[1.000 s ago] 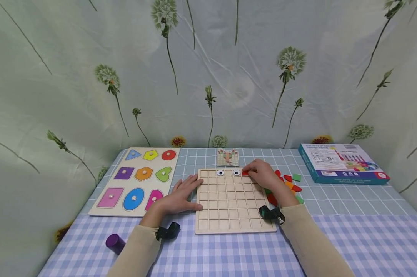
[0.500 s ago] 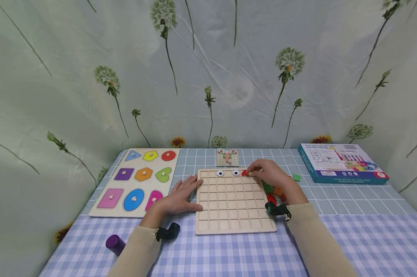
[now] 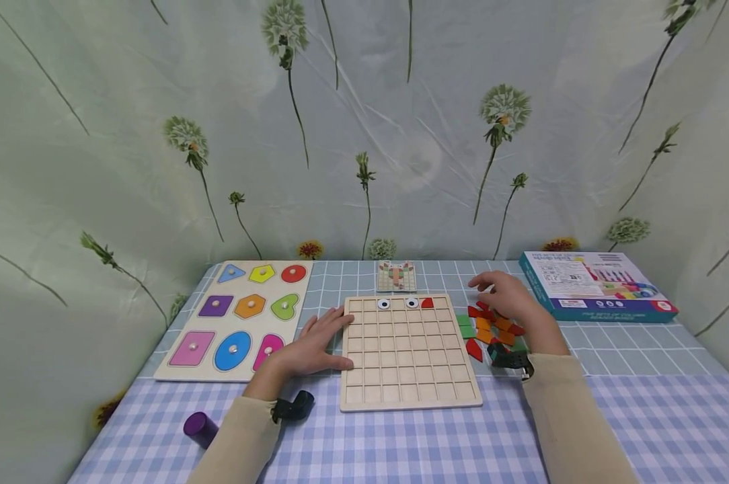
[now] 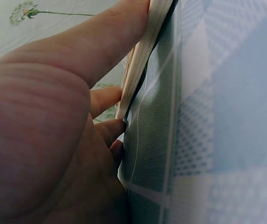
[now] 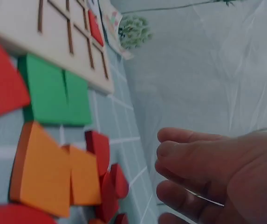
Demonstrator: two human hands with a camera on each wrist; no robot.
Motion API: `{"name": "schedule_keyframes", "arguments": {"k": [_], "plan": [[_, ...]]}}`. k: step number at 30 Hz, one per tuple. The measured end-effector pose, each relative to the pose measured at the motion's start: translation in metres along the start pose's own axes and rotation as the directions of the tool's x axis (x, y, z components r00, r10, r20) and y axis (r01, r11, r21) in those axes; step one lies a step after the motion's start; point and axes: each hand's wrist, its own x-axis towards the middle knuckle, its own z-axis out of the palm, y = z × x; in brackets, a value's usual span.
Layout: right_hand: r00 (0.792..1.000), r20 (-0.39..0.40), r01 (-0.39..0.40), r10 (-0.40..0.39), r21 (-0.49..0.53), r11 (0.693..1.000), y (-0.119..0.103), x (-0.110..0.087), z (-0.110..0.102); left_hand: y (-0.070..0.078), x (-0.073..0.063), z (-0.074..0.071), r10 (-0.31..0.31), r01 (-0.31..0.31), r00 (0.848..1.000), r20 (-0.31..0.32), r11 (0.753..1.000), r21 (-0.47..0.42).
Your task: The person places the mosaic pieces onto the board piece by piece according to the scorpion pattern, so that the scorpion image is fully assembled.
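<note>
Board: a pale wooden, near-square board (image 3: 403, 349) with a raised grid lies flat in front of the person, its top edge away from them.
Left hand: the left hand (image 3: 316, 343) rests fingers and thumb, spread wide, against the board's left edge.
Right hand: the right hand (image 3: 510, 296) hangs over the pile's far side, fingers loosely bent, apparently holding nothing, though their inner sides are partly hidden.
Pile: loose red, orange and green flat pieces (image 3: 484, 334) lie just beside the board's right edge, with no single long axis; the right hand is nearer, red pieces closest to its fingertips.
Red piece: one red curved piece (image 3: 428, 303) sits in the top row, right of two white-and-black eye discs (image 3: 383, 304).
</note>
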Motion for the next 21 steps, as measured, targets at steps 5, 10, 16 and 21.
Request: {"name": "schedule_keyframes", "arguments": {"k": [5,10,16,21], "plan": [[0.998,0.019,-0.057,0.057,-0.029,0.998,0.007,0.0,0.0,0.001,-0.001,-0.001,0.002,-0.002,1.0,-0.004,1.0,-0.01],[0.994,0.036,-0.098,0.1,-0.053,0.994,0.017,0.001,0.005,0.001,-0.002,0.001,0.0,0.0,1.0,-0.012,1.0,-0.005],[0.991,0.029,-0.128,0.129,-0.053,0.99,0.023,0.002,0.009,0.0,-0.002,0.002,-0.002,0.002,1.0,-0.014,1.0,-0.002],[0.989,0.025,-0.146,0.147,-0.038,0.989,0.024,0.003,0.008,0.0,-0.001,0.001,0.006,-0.006,1.0,-0.019,1.0,-0.001]]}}
